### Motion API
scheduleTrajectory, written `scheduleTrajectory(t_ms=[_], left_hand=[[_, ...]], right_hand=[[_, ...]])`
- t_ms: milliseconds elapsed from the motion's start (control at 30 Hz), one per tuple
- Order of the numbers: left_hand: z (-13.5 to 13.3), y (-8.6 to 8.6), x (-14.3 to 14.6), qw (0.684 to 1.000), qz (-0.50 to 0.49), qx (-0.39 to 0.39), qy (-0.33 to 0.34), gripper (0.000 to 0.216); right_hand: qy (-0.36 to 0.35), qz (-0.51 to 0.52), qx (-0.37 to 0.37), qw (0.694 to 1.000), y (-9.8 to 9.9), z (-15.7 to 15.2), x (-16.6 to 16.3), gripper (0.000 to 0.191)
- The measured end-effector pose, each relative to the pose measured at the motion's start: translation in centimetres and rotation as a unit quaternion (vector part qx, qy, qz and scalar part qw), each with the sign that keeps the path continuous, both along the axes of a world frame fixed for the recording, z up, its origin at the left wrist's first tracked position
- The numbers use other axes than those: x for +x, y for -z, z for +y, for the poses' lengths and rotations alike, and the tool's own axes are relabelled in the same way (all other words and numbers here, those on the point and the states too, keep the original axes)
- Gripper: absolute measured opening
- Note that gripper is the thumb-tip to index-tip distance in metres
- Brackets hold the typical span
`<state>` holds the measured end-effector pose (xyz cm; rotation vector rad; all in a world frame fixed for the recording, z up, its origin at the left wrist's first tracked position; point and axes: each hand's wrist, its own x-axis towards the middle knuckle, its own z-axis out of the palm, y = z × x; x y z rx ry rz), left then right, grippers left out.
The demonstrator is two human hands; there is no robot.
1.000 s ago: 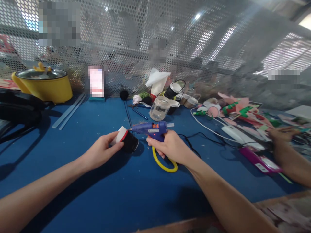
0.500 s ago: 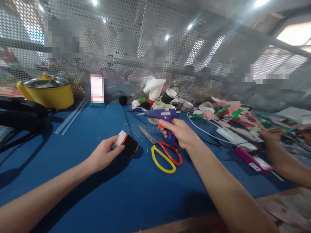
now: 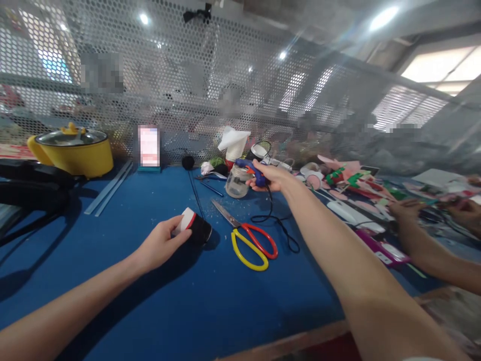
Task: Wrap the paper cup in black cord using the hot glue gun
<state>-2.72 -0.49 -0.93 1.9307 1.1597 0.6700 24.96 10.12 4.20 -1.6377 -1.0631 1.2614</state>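
Note:
My left hand (image 3: pixel 160 245) is closed around a small black cup with a red band and white rim (image 3: pixel 193 226), lying tilted on the blue table (image 3: pixel 180 311). My right hand (image 3: pixel 268 176) is stretched far forward, gripping a blue glue gun (image 3: pixel 251 170) right over a clear glass jar (image 3: pixel 237 182). The gun's black cord (image 3: pixel 276 220) trails back across the table. Scissors with red and yellow handles (image 3: pixel 250 240) lie between my two hands.
A yellow pot (image 3: pixel 73 153) and a black bag (image 3: pixel 30 188) sit at the left. Cups and paper scraps (image 3: pixel 240 143) crowd the perforated metal screen (image 3: pixel 210 90). Pink and green cut-outs (image 3: pixel 353 178) litter the right, where another person's hands (image 3: pixel 406 210) work.
My right hand carried the glue gun away from the black cup and forward to the glass jar. The scissors came into view. My left hand stayed on the cup.

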Motion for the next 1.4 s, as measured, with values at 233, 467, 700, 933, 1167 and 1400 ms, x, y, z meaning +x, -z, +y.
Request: scheduleTrajectory(t_ms=[233,467,700,933,1167,1400], left_hand=[[0.0,0.1,0.1,1.0,0.005,0.009,-0.016,0.028],[0.1,0.2,0.2,0.999,-0.037,-0.006,-0.018,0.031],[0.3,-0.2,-0.1,0.986,-0.144,-0.066,-0.047,0.036],[0.6,-0.2,0.0,0.962,-0.222,-0.131,-0.088,0.037],[0.6,0.0,-0.1,0.984,-0.147,-0.075,-0.066,0.036],[0.0,-0.2,0.2,1.0,-0.007,0.015,0.0,0.03]], right_hand=[[0.061,-0.306,0.088,0.946,-1.0,-2.4,0.8,0.047],[-0.057,-0.426,0.377,0.82,0.4,-10.2,-5.8,0.027],[-0.195,-0.402,0.298,0.843,5.4,-12.0,-10.3,0.026],[-0.206,-0.228,0.308,0.9,7.0,-11.5,-10.1,0.016],[-0.219,-0.173,0.306,0.91,5.5,-12.1,-9.8,0.011],[-0.133,-0.146,0.354,0.914,4.7,-11.9,-8.9,0.012]])
